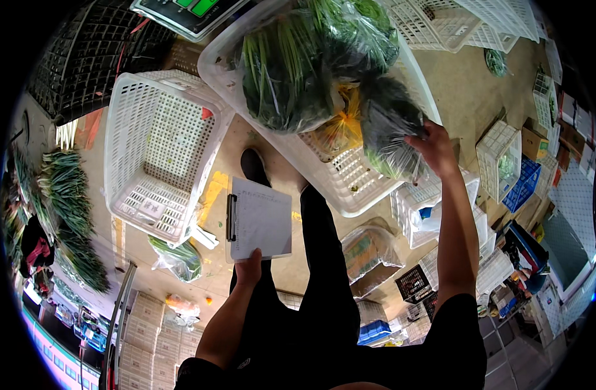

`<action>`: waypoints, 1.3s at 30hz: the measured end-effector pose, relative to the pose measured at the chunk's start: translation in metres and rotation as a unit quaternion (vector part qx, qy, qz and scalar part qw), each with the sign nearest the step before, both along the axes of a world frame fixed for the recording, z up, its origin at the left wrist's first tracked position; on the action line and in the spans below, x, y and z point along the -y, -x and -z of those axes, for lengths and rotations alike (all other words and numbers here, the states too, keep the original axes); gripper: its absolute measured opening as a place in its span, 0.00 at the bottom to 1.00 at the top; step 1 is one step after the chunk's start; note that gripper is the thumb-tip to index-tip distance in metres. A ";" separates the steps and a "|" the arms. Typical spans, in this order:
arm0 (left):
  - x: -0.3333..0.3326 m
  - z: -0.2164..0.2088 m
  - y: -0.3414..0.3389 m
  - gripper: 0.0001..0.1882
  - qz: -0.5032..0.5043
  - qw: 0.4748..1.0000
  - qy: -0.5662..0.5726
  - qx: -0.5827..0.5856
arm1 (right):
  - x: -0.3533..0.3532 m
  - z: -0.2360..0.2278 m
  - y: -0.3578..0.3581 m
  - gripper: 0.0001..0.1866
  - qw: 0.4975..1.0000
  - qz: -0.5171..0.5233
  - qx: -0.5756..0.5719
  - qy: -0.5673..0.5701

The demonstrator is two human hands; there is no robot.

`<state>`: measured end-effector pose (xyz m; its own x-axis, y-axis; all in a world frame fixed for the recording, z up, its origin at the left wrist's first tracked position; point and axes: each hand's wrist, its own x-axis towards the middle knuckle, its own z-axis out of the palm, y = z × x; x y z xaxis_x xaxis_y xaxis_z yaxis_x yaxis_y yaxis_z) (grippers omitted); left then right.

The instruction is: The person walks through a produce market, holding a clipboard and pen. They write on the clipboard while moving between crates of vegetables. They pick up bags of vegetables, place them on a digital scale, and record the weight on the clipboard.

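My left hand (248, 268) pinched the clipboard (259, 220) at six o'clock, keeping it readable; my right hand (433, 148) gripped the bagged greens (390, 130) at two o'clock in the white crate (350, 179).

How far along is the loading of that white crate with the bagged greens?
Already in: the white crate holds several bags of greens and an orange bag. In hand: the right hand grips a dark bag of greens at the crate's near end, while the left hand holds a clipboard. Left, apparently: another white crate sits empty, with a bag of greens on the floor.
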<state>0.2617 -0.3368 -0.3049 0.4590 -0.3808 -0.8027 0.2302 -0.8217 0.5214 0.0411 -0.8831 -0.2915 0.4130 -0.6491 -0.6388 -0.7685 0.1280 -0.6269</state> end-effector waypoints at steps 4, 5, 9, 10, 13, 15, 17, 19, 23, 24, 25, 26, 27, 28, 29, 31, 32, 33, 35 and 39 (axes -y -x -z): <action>0.011 0.001 0.005 0.19 -0.012 1.000 0.002 0.004 | 0.053 0.109 0.040 0.15 0.982 -0.144 -0.020 0.120; 0.012 0.000 0.005 0.19 -0.005 1.000 -0.006 0.000 | 0.060 0.129 0.038 0.13 0.935 -0.220 -0.009 0.277; 0.016 -0.010 0.009 0.18 -0.016 0.999 -0.028 -0.003 | 0.022 0.142 -0.024 0.22 0.872 -0.152 -0.234 0.401; 0.016 -0.008 0.010 0.17 0.022 0.999 0.004 0.049 | -0.003 0.129 -0.042 0.25 0.867 -0.148 -0.228 0.418; 0.014 -0.007 0.013 0.17 0.003 0.999 -0.007 0.048 | -0.062 0.111 -0.048 0.41 0.871 -0.140 -0.224 0.414; 0.022 -0.013 0.011 0.17 0.000 0.999 -0.031 0.018 | -0.074 0.125 -0.034 0.49 0.868 -0.161 -0.268 0.385; 0.020 -0.010 0.009 0.17 0.004 1.000 -0.023 0.000 | -0.067 0.140 -0.016 0.54 0.850 -0.204 -0.341 0.345; 0.019 -0.004 0.012 0.17 -0.015 1.000 -0.013 0.000 | -0.044 0.155 -0.007 0.53 0.846 -0.224 -0.365 0.317; 0.006 -0.001 0.008 0.19 -0.005 0.999 -0.033 0.008 | -0.034 0.092 -0.083 0.43 0.924 -0.180 -0.205 0.268; 0.005 0.002 0.007 0.19 -0.003 1.000 -0.024 0.010 | -0.038 0.085 -0.097 0.42 0.945 -0.126 -0.079 0.290; 0.002 -0.001 0.007 0.19 -0.003 1.000 -0.020 0.013 | -0.046 0.064 -0.131 0.47 0.967 -0.080 -0.001 0.241; 0.010 -0.007 0.004 0.19 -0.008 0.999 -0.036 -0.007 | -0.054 0.049 -0.158 0.57 0.971 -0.059 0.001 0.232; 0.010 -0.008 0.004 0.19 -0.002 0.999 -0.039 -0.006 | -0.060 0.040 -0.183 0.67 0.979 -0.030 0.001 0.200; 0.009 -0.008 0.004 0.19 0.008 0.999 -0.042 -0.008 | -0.062 0.051 -0.204 0.72 0.978 -0.054 -0.025 0.198; 0.011 -0.006 0.004 0.19 0.021 0.999 -0.041 -0.014 | -0.065 0.070 -0.219 0.75 0.983 -0.049 -0.060 0.168; 0.014 -0.004 0.005 0.19 0.015 1.000 -0.007 0.012 | -0.081 0.082 -0.253 0.69 0.968 0.003 -0.163 0.193; 0.013 -0.006 0.006 0.18 0.008 1.000 0.002 0.030 | -0.084 0.078 -0.262 0.62 0.968 0.044 -0.152 0.194; 0.012 -0.005 0.006 0.18 0.007 0.999 0.009 0.045 | -0.086 0.072 -0.268 0.56 0.967 0.083 -0.140 0.194; 0.008 -0.007 0.011 0.18 0.003 0.997 0.019 0.074 | -0.096 0.066 -0.264 0.47 0.957 0.099 -0.127 0.243; 0.009 -0.004 0.004 0.17 0.018 0.999 0.005 0.032 | -0.101 0.069 -0.249 0.35 0.955 0.081 -0.109 0.263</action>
